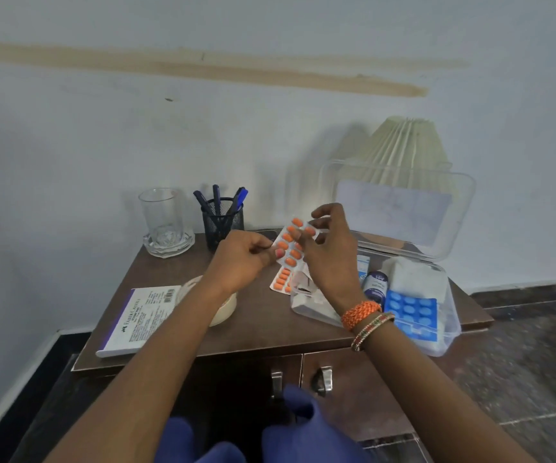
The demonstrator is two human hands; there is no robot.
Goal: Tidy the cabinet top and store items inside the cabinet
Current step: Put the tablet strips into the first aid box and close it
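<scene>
Both my hands hold a blister strip of orange tablets above the brown cabinet top. My left hand pinches its lower left edge, and my right hand pinches its upper right end. A second orange strip lies flat on the top just below. To the right stands a clear plastic box with its lid up; inside are a blue tablet strip, a small dark bottle and white packs. A small clear container lies under my right wrist.
A glass tumbler and a mesh pen holder with blue pens stand at the back left. A white notepad lies at the front left, a cream tape roll beside it. A pleated lampshade is behind the box. Two cabinet doors with metal handles are shut.
</scene>
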